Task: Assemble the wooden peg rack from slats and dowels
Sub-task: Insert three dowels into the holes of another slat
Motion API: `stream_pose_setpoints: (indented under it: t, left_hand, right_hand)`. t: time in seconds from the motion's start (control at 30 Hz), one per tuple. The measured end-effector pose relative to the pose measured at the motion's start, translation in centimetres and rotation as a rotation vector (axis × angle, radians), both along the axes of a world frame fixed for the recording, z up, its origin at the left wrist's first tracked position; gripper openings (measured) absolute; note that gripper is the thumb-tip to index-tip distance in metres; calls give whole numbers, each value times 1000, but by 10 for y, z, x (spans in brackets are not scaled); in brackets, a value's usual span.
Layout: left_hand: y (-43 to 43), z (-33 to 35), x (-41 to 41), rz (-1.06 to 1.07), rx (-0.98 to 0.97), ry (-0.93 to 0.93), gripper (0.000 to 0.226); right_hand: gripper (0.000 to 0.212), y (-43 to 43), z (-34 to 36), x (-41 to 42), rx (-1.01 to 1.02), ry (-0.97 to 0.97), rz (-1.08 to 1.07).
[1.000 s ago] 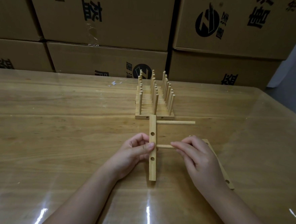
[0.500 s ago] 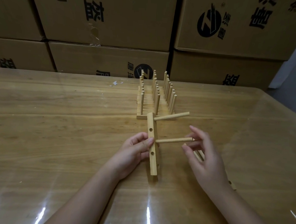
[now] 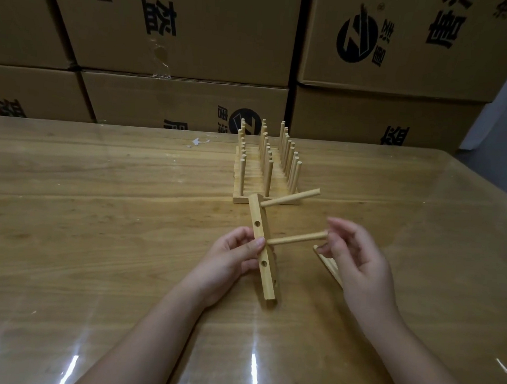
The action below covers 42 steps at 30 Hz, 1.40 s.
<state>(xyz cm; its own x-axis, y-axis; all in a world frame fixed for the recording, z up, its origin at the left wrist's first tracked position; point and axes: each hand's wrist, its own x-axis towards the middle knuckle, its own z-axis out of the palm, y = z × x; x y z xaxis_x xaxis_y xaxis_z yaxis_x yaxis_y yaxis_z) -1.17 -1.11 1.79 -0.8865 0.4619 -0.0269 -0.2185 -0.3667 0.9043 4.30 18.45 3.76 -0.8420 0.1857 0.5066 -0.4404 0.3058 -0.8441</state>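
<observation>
- A second ago the right hand (image 3: 358, 265) was pinching the middle peg (image 3: 297, 238) close to the slat (image 3: 265, 278). Now it has let go and slid back to the peg's free end.
- The slat has also tipped up a bit at its far end since then.
- I think this means the middle peg is pushed in and stays by itself. The far peg (image 3: 290, 199) sticks out of the slat too, so two are in.
- I can see open holes in the slat (two on the top side), so I think more pegs must go in.
- Left hand (image 3: 229, 262): its grip is tight on the slat, thumb on top and fingers curled behind. It holds the slat just over the bench (image 3: 95, 210).
- Right hand: its grip is wide and holds nothing. The fingers are spread, and one fingertip is right by the peg's end. I cannot tell if it touches.
- A spare slat (image 3: 326, 263) lies on the bench, partly under the right hand.
- A finished rack (image 3: 265, 174) stands just behind the slat.
</observation>
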Motion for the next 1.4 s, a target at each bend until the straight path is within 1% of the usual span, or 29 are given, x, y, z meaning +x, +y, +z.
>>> stream_pose_setpoints:
  t: [0.03, 0.07, 0.1, 0.13, 0.17, 0.23, 0.3, 0.33, 0.37, 0.63, 0.73, 0.9, 1.0, 1.07, 1.2, 1.4]
  left_hand:
    - [0, 0, 0, -4, 15, -10, 24]
    - [-1, 0, -1, -6, 36, -20, 24]
    - [-2, 0, -2, -1, 65, -32, 23]
    - [-3, 0, -2, 13, 103, -52, 22]
    - [-3, 1, -4, 34, 145, -79, 23]
    - [-3, 0, -6, 74, 214, -135, 24]
    - [-2, 0, -6, 92, 235, -163, 26]
    - [-2, 0, -6, 91, 236, -171, 26]
    - [-2, 0, -7, 88, 234, -178, 25]
    - [-3, -1, -8, 92, 233, -201, 25]
    - [-2, -2, -7, 87, 205, -188, 24]
    - [-3, -3, -9, 109, 241, -201, 21]
    - [-3, -5, -10, 114, 229, -192, 21]
    - [-3, -6, -10, 112, 229, -195, 21]
    - [-3, -6, -11, 125, 257, -210, 21]
    - [-4, -5, -12, 146, 278, -237, 21]
  right_hand:
    - [24, 2, 0, -1, -73, -38, -11]
    - [21, 5, 0, -2, -105, -66, -44]
    - [17, 8, -1, -4, -74, -93, -92]
    - [15, 11, -4, -6, 15, -127, -148]
    - [15, 14, -7, -8, 156, -171, -202]
    - [20, 17, -13, -10, 510, -249, -293]
    - [25, 16, -19, -11, 815, -307, -325]
    - [27, 14, -21, -11, 913, -336, -333]
    - [29, 13, -21, -11, 965, -356, -344]
    - [35, 11, -24, -14, 1062, -382, -390]
    - [37, 10, -24, -12, 1079, -381, -395]
    - [38, 9, -21, -13, 1095, -384, -388]
    - [36, 7, -20, -13, 1091, -382, -379]
    - [33, 5, -20, -11, 1062, -364, -341]
    - [30, -2, -24, -7, 1130, -273, -263]
    - [21, -8, -22, -1, 1103, -136, -65]
